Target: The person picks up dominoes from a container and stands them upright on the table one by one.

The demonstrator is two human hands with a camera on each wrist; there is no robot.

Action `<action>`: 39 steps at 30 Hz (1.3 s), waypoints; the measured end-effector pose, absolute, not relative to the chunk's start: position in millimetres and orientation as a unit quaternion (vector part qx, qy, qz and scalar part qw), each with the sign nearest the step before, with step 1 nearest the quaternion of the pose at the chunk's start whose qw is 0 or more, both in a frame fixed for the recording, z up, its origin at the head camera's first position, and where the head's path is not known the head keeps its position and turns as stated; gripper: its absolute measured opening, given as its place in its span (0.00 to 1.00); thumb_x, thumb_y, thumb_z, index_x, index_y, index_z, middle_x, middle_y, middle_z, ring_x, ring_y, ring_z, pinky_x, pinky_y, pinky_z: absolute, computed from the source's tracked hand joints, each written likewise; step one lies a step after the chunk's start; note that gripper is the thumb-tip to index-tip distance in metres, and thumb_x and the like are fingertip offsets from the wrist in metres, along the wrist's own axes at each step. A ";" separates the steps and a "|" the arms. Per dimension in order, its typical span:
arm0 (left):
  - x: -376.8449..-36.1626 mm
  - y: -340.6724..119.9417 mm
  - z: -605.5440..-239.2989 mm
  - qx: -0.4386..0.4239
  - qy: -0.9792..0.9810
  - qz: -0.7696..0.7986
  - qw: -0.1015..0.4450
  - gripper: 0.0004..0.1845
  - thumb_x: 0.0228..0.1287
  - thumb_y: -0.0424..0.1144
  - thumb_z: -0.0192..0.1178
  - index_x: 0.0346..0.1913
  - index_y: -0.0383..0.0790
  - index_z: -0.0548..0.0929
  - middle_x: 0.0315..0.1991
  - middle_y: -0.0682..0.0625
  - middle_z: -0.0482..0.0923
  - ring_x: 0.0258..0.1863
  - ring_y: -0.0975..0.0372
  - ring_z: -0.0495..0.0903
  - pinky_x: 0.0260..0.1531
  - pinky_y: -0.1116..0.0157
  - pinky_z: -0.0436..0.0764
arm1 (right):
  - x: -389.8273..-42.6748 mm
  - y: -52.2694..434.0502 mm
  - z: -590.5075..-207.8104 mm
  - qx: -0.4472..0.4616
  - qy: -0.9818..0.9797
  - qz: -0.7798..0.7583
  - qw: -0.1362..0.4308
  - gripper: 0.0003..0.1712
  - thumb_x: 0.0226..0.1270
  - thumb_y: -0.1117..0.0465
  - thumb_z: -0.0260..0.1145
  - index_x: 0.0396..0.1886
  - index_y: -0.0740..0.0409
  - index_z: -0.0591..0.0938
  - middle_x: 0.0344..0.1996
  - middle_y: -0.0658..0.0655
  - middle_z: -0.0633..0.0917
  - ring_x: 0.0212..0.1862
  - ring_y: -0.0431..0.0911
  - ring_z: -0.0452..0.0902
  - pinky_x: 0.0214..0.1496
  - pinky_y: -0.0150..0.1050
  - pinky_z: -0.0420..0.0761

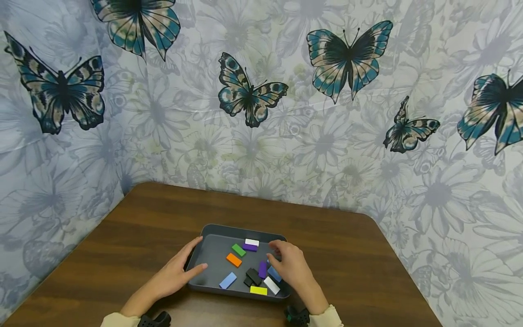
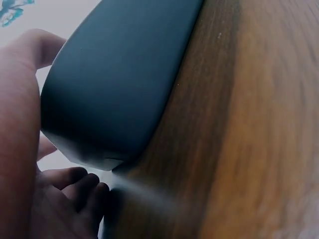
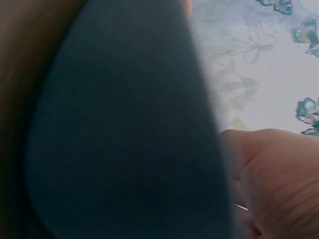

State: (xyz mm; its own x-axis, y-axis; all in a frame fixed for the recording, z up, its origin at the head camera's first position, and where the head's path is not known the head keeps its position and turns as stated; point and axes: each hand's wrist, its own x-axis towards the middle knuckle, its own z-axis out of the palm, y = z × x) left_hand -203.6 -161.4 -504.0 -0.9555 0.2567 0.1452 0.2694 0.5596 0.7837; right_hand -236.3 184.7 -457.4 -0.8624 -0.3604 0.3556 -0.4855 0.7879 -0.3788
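Your right hand [image 1: 292, 263] is hanging over the tray's right side, lower middle of the frame, thumb and index tips standing apart with nothing visible between them. The tray [image 1: 214, 256] is lying on the table [image 1: 163, 218], and the purple block [image 1: 263, 270] in its lower right part is sitting just below and left of that thumb tip, its long axis running roughly up and down the frame. The blue block [image 1: 274, 273] is lying beside it, partly hidden by your hand. Your left hand [image 1: 175, 272] is resting at the tray's left edge, fingers extended and gripping no block, well apart from the purple one; your right is clearly nearer.
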 end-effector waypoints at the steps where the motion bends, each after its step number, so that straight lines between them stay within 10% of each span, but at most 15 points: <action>1: -204.0 -161.3 -504.4 -0.152 -0.885 -0.441 0.008 0.45 0.73 0.58 0.62 0.82 0.43 0.55 0.81 0.35 0.52 0.78 0.36 0.56 0.68 0.31 0.62 | -236.8 184.6 -459.7 0.225 -0.938 0.230 0.131 0.15 0.66 0.61 0.74 0.50 0.62 0.87 0.43 0.56 0.90 0.41 0.47 0.87 0.44 0.45 0.88; 39: -207.7 -161.9 -507.7 -0.164 -0.889 -0.427 -0.012 0.47 0.70 0.60 0.63 0.82 0.41 0.56 0.81 0.34 0.52 0.77 0.36 0.57 0.68 0.32 0.63 | -239.4 183.9 -483.7 0.259 -0.938 0.131 0.191 0.09 0.61 0.62 0.78 0.40 0.58 0.89 0.38 0.53 0.91 0.39 0.45 0.79 0.42 0.40 0.82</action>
State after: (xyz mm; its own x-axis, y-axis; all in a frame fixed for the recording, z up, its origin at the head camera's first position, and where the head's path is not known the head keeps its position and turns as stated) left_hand -207.7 -161.9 -507.7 -0.9457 0.3024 0.1192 0.2822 0.5818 0.7628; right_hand -239.4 183.9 -483.7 -0.7923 -0.4362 0.4266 -0.5364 0.8312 -0.1462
